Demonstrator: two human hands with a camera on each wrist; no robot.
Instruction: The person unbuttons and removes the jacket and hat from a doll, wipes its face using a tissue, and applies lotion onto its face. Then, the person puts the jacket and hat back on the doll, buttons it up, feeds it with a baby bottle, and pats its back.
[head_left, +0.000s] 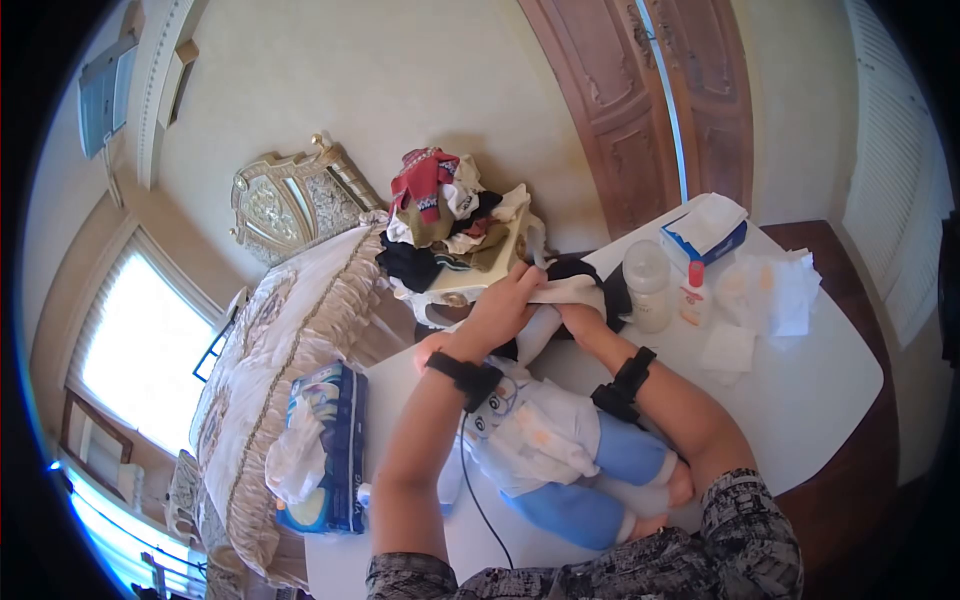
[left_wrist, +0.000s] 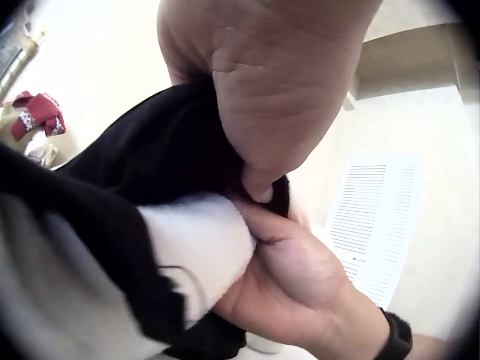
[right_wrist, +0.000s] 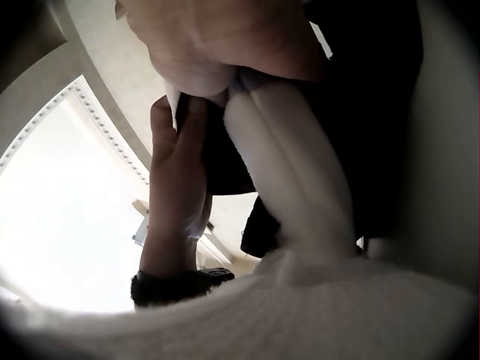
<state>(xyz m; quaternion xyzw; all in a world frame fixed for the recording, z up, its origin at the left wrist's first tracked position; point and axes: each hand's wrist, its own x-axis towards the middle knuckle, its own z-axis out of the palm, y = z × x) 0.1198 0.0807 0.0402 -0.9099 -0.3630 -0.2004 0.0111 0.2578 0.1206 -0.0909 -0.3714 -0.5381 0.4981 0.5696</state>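
A doll (head_left: pixel 540 425) in a white printed top and blue trousers lies on the white table, its bare feet towards the person. Beyond its top, both hands meet at a black-and-white garment (head_left: pixel 575 290). My left hand (head_left: pixel 505 310) pinches the garment's edge from above; in the left wrist view its thumb presses the black cloth (left_wrist: pixel 165 142). Close below, my right hand (head_left: pixel 590 335) grips the garment beside the doll's white sleeve (left_wrist: pixel 199 240). In the right wrist view this sleeve (right_wrist: pixel 289 157) runs up to the right hand. The doll's head is mostly hidden behind the left forearm.
At the right stand a clear plastic jar (head_left: pixel 648 290), a red-capped bottle (head_left: pixel 692 295), a tissue box (head_left: pixel 705 230) and loose white tissues (head_left: pixel 795 290). A blue diaper pack (head_left: pixel 325 450) is at the left. Heaped clothes (head_left: pixel 440 210) lie on a small stand beyond, beside a bed (head_left: pixel 290 310).
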